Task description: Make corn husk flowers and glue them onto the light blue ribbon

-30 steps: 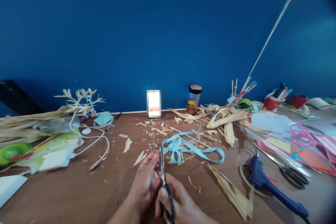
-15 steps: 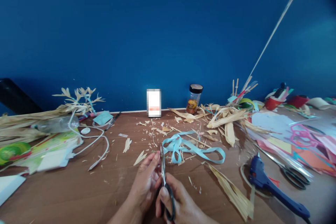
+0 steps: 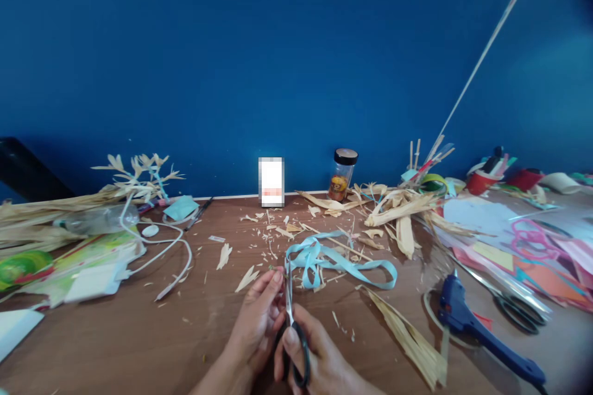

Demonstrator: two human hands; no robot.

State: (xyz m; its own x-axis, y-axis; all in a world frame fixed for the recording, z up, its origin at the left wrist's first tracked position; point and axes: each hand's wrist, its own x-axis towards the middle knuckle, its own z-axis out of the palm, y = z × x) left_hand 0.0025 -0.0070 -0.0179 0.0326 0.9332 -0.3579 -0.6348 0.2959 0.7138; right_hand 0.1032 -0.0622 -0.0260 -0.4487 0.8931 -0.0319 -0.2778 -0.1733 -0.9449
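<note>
My right hand [image 3: 315, 352] grips a pair of scissors [image 3: 290, 296] by its black handles, blades pointing away from me. Close beside the blades, my left hand [image 3: 259, 315] is closed in a pinch at the thumb and forefinger. A tiny piece shows at those fingertips, too small to name. Just beyond the scissor tips, a loosely looped light-blue ribbon [image 3: 361, 270] lies on the brown table [image 3: 139, 345]. Small pale husk scraps [image 3: 248, 279] are scattered around it. A longer strip of dry husk [image 3: 407, 336] rests to the right of my right hand.
At right lie a blue glue gun [image 3: 463, 315] and a second pair of scissors [image 3: 519, 311]. A jar with a black lid [image 3: 343, 176] and a bright phone-like screen [image 3: 271, 182] stand by the blue partition [image 3: 231, 74]. White cables [image 3: 188, 253] and husk flowers [image 3: 143, 170] are at left.
The scissors' handles have spread a little further apart in my right hand. My left hand keeps its pinch in about the same place.
</note>
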